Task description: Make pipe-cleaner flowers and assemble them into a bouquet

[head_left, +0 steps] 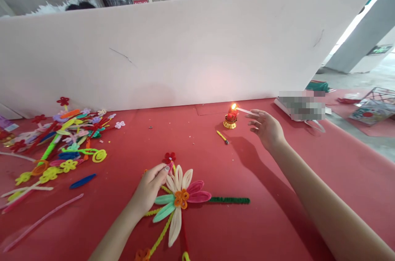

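My right hand (268, 129) holds a thin white glue stick (244, 110), its tip at the flame of a lit red candle (233, 115) on a gold base. Pinched between my left thumb and fingers is a small pink pipe-cleaner piece (170, 165); my left hand (153, 187) is over the upper left of a pipe-cleaner flower (181, 198). This flower lies flat, with cream, pink and mint petals around an orange centre and a dark green stem (230, 200) to the right. Just beyond my left fingertips shows a small red flower (169, 157).
A pile of colourful pipe-cleaner flowers and stems (68, 141) lies on the left. A blue petal (83, 181) and a pink stem (43, 222) lie nearer. A yellow lighter-like stick (222, 137) is by the candle. A white panel (173, 59) stands behind the red table (262, 220).
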Available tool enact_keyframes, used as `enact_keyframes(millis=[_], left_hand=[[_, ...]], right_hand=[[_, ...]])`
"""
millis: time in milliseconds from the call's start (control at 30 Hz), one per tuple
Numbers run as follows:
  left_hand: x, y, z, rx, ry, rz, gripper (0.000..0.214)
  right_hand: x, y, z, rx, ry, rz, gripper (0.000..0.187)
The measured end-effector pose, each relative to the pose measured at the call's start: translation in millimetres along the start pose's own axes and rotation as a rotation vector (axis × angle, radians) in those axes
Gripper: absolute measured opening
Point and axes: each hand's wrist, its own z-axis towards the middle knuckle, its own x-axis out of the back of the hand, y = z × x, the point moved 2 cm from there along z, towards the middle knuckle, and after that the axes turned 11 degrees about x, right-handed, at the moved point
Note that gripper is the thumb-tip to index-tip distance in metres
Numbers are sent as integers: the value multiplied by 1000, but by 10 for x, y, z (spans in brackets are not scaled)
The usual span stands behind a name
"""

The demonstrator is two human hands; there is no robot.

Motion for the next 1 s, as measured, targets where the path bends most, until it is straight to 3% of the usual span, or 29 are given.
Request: enact_keyframes(millis=[1000], left_hand=[[-29,-3,-1,7,-29,53,29]], right_hand=[[-48,22,-40,83,-50,-58,20]])
